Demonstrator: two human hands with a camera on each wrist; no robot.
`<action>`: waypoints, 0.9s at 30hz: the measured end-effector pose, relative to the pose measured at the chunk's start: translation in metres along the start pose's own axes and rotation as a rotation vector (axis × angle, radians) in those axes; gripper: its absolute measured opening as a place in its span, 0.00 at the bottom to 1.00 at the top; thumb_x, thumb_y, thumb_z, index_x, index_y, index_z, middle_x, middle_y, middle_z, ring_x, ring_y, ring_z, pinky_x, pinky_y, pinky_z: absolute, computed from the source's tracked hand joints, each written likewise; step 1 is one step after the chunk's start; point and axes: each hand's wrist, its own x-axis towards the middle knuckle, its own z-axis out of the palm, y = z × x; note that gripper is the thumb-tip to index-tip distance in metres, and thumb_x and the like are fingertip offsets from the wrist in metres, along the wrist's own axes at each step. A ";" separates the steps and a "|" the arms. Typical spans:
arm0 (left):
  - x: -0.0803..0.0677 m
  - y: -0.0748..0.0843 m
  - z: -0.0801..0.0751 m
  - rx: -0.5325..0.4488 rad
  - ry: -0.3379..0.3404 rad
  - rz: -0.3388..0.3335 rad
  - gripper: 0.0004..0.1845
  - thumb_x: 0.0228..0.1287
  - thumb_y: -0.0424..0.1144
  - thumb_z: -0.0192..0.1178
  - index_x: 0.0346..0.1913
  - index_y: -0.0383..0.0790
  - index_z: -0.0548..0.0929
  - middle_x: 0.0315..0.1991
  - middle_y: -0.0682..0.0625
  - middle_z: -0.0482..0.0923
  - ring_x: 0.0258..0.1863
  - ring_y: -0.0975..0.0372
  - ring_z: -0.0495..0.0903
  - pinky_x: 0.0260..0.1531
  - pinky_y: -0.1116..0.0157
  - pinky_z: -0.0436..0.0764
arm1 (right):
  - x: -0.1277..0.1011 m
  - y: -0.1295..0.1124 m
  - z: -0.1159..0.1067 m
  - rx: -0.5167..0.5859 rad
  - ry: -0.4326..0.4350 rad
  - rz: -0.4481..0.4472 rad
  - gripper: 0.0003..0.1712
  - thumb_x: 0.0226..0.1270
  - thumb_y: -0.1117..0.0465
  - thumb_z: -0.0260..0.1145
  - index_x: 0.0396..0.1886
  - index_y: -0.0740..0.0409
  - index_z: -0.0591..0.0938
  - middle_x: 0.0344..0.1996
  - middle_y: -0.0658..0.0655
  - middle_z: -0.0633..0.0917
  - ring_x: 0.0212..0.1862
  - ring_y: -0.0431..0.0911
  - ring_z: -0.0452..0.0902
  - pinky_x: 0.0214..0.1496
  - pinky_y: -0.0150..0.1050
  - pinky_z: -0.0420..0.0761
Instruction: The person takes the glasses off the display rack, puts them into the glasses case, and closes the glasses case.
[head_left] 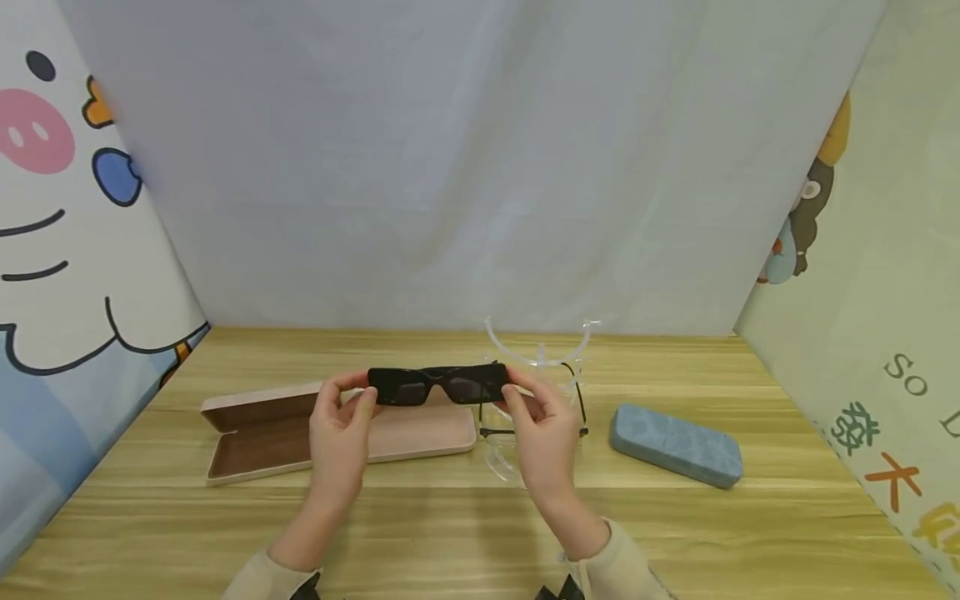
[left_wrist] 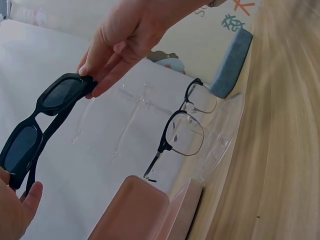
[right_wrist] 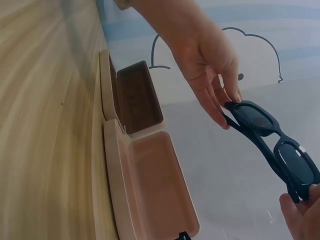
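Black sunglasses (head_left: 438,386) are held up in the air between both hands, lenses facing the head camera. My left hand (head_left: 339,429) pinches the left end of the frame between thumb and fingers. On the opposite end, the right hand (head_left: 542,429) pinches the frame the same way. The temples look folded behind the lenses in the left wrist view. Below and behind them stand an open glasses case with a brown inside (head_left: 258,446) and another with a pink inside (head_left: 423,432).
A clear stand (head_left: 540,360) carries dark-rimmed eyeglasses (left_wrist: 184,131), partly hidden behind the right hand in the head view. Right of it lies a closed blue glasses case (head_left: 677,446). Cloth hangs behind the wooden table (head_left: 450,542) and on both sides.
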 end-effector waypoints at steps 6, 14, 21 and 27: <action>0.000 -0.005 -0.010 0.000 0.080 -0.014 0.07 0.63 0.26 0.51 0.43 0.33 0.73 0.43 0.47 0.71 0.33 0.69 0.81 0.38 0.72 0.80 | -0.013 0.005 0.010 -0.056 -0.060 0.051 0.16 0.60 0.67 0.63 0.48 0.64 0.80 0.44 0.61 0.81 0.42 0.46 0.82 0.43 0.31 0.80; 0.001 -0.019 -0.025 0.119 0.167 -0.085 0.09 0.63 0.28 0.52 0.45 0.29 0.74 0.45 0.46 0.72 0.28 0.74 0.80 0.29 0.79 0.78 | -0.026 0.016 0.019 -0.115 -0.248 0.170 0.20 0.65 0.69 0.56 0.57 0.66 0.73 0.55 0.63 0.75 0.56 0.52 0.73 0.55 0.32 0.73; 0.000 -0.031 -0.035 0.266 0.119 -0.200 0.14 0.68 0.34 0.48 0.52 0.30 0.72 0.51 0.40 0.70 0.28 0.77 0.78 0.29 0.79 0.77 | -0.033 0.029 0.021 -0.169 -0.374 0.242 0.23 0.68 0.66 0.53 0.62 0.66 0.67 0.58 0.64 0.68 0.59 0.55 0.69 0.59 0.39 0.71; -0.005 -0.035 -0.039 0.437 0.048 -0.245 0.21 0.72 0.43 0.40 0.58 0.31 0.69 0.54 0.39 0.64 0.41 0.56 0.78 0.36 0.77 0.76 | -0.040 0.035 0.024 -0.248 -0.469 0.222 0.23 0.68 0.66 0.52 0.62 0.63 0.66 0.63 0.66 0.63 0.62 0.56 0.64 0.62 0.46 0.67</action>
